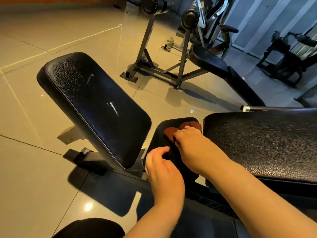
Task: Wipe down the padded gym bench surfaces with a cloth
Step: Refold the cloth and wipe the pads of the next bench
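The head camera looks forward and down, close over the bench's seat pad [157, 143]. Tiled floor [42, 117] fills the left.

This is a gym. A black padded bench [92, 103] stands in the left middle of the frame. At the top centre a steel rack [145, 54] carries round plates [152, 5], a machine [211, 23] beside it, on a tiled floor [42, 40].

Barbell rack [183, 59] on tiled floor [34, 169]
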The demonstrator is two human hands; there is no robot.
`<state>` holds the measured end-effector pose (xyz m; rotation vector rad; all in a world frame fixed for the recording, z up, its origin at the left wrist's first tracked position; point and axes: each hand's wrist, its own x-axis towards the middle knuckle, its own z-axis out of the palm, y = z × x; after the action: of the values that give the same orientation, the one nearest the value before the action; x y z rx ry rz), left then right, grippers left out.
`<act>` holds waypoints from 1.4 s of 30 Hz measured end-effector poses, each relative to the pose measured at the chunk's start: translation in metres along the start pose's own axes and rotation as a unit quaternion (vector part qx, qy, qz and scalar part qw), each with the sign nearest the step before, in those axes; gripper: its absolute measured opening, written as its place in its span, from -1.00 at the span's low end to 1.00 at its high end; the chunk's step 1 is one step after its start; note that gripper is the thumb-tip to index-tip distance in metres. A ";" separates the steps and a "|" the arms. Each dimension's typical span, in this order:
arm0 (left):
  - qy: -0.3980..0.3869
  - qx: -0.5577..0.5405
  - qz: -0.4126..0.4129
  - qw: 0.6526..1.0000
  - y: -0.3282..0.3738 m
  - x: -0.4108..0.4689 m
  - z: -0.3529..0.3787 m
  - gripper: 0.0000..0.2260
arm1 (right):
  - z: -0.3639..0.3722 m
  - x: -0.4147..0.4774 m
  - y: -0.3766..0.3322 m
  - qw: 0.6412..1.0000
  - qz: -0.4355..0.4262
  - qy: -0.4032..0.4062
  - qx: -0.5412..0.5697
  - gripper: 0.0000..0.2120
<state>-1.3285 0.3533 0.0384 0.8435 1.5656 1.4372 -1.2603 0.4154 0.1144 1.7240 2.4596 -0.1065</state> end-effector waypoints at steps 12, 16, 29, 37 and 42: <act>0.059 -0.064 -0.099 0.991 0.003 0.013 -0.024 -0.57 | 0.016 0.018 -0.040 0.993 -0.052 -0.077 -0.068 -0.62; 0.067 -0.074 -0.128 0.987 -0.001 0.016 -0.026 -0.56 | 0.004 0.010 -0.034 0.985 -0.063 -0.158 0.017 -0.65; 0.062 -0.095 -0.187 0.976 -0.001 0.021 -0.032 -0.59 | -0.009 0.015 -0.026 0.981 -0.048 -0.185 0.034 -0.61; 0.084 -0.089 -0.194 0.973 -0.004 0.028 -0.032 -0.60 | 0.013 0.010 -0.046 0.987 -0.071 -0.139 -0.031 -0.52; 0.041 -0.071 -0.178 0.981 0.001 0.021 -0.032 -0.57 | -0.007 0.014 -0.004 0.991 -0.025 -0.129 -0.012 -0.53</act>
<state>-1.3664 0.3583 0.0363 0.4000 1.5602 1.3146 -1.2687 0.4277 0.1194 1.5318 2.3047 -0.2867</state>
